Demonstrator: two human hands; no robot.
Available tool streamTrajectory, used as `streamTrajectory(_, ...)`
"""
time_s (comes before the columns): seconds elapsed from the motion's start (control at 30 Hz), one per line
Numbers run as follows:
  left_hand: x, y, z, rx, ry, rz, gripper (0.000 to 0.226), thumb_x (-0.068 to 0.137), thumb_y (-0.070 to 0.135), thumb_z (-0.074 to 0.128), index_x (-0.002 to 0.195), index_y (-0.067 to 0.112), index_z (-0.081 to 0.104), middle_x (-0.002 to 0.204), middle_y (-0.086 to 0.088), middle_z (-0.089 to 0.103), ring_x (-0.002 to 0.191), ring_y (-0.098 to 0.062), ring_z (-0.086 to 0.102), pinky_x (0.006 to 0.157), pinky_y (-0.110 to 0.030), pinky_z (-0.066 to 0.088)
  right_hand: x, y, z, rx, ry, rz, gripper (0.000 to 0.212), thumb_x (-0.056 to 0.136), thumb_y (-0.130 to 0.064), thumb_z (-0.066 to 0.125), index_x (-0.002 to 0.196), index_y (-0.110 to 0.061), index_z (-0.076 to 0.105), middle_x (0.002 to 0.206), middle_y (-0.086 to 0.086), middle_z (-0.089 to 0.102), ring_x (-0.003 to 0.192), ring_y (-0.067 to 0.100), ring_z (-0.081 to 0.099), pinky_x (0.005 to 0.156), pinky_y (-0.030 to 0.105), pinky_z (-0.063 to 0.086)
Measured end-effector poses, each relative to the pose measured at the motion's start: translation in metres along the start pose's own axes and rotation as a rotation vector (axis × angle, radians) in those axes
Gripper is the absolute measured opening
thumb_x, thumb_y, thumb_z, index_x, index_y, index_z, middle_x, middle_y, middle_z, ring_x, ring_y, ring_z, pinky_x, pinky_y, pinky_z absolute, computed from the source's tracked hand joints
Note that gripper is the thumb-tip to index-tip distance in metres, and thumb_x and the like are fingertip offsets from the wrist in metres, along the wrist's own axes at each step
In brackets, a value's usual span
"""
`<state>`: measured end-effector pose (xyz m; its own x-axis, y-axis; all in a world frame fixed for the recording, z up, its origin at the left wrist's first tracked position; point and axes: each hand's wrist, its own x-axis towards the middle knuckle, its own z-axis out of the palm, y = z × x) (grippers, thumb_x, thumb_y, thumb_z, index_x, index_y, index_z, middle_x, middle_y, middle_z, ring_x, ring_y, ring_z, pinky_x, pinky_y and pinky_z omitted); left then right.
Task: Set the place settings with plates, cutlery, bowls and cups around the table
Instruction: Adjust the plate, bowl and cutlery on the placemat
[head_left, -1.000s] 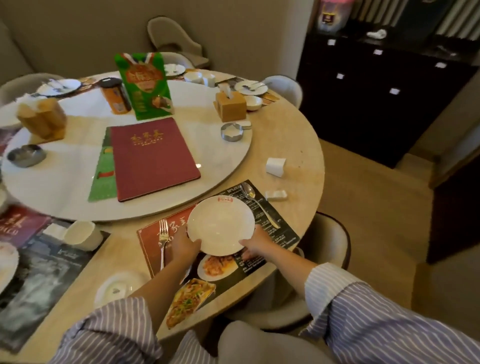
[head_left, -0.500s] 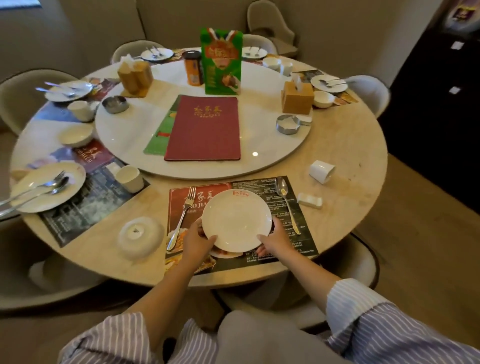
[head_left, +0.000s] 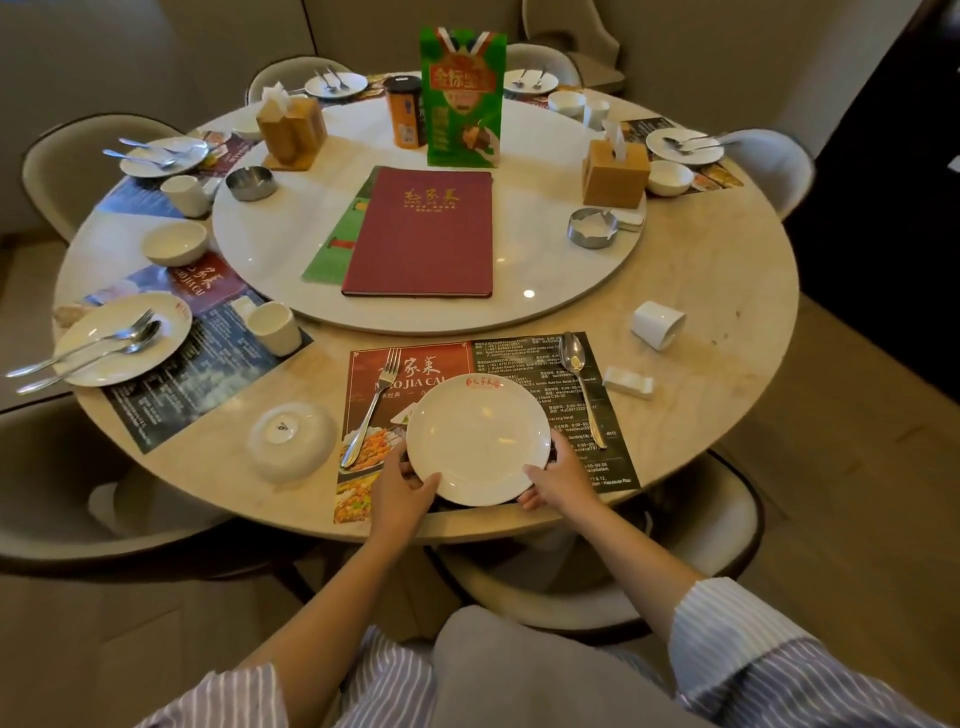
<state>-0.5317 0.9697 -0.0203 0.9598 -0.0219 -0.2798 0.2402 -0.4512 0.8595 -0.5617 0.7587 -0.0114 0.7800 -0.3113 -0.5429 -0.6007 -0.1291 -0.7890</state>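
A white plate (head_left: 478, 439) with a small red logo lies on the printed placemat (head_left: 519, 358) at the near edge of the round table. My left hand (head_left: 402, 486) grips its near-left rim and my right hand (head_left: 558, 480) grips its near-right rim. A fork (head_left: 371, 410) lies left of the plate and a spoon (head_left: 582, 384) right of it. An upturned white bowl (head_left: 291, 440) rests left of the placemat. A white cup (head_left: 657, 325) lies on its side to the right, beside a white cutlery rest (head_left: 628, 382).
A white turntable (head_left: 291, 244) carries a maroon menu (head_left: 423, 234), green bag (head_left: 462, 101), ashtrays and tissue boxes. Other settings with plates, cutlery, cups and bowls ring the table (head_left: 727, 291). Beige chairs (head_left: 67, 161) surround it. A dark cabinet stands at the right.
The view has swung left and pulled back, showing the whole table. Both hands kept hold of the plate, which has come a little nearer the table's near edge.
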Motion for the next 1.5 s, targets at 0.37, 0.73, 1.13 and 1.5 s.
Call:
streamTrajectory(0.37, -0.018, -0.009, 0.006, -0.057, 0.037, -0.031, 0.069, 0.081, 0.017, 0.074, 0.139, 0.015, 0.038, 0.106, 0.002, 0.057, 0.080, -0.007, 0.060, 0.063, -0.015, 0.047, -0.001, 0.010, 0.000, -0.100, 0.030, -0.025, 0.076, 0.093, -0.007, 0.054, 0.153, -0.032, 0.016, 0.105, 0.011, 0.067, 0.053, 0.015, 0.066, 0.046, 0.025, 0.054)
streamTrajectory(0.73, -0.023, -0.009, 0.008, -0.056, 0.052, -0.018, 0.069, 0.080, 0.017, 0.075, 0.139, 0.015, 0.037, 0.097, 0.017, 0.052, 0.086, -0.012, 0.063, 0.075, -0.029, 0.056, 0.002, 0.015, 0.001, -0.155, 0.097, -0.059, 0.073, 0.093, -0.013, 0.053, 0.153, -0.033, 0.016, 0.132, 0.009, 0.056, 0.054, 0.012, 0.063, 0.042, 0.018, 0.047)
streamTrajectory(1.13, 0.007, -0.003, -0.021, 0.123, 0.328, 0.065, 0.051, 0.085, 0.025, 0.069, 0.129, 0.010, 0.047, 0.121, -0.004, 0.050, 0.113, -0.020, 0.050, 0.093, -0.033, 0.046, 0.029, -0.022, -0.047, -0.258, 0.558, -0.075, 0.035, 0.090, -0.028, 0.063, 0.121, -0.013, 0.057, 0.121, 0.006, 0.056, 0.099, 0.020, 0.057, 0.075, 0.026, 0.042)
streamTrajectory(1.5, 0.040, -0.009, -0.037, 0.339, 0.317, -0.007, 0.038, 0.087, 0.003, 0.059, 0.124, 0.010, 0.057, 0.122, -0.011, 0.053, 0.118, -0.028, 0.047, 0.101, -0.040, 0.040, 0.039, -0.020, -0.051, -0.237, 0.505, 0.078, 0.022, 0.086, -0.015, 0.069, 0.107, -0.010, 0.066, 0.111, 0.010, 0.067, 0.098, 0.026, 0.063, 0.074, 0.031, 0.045)
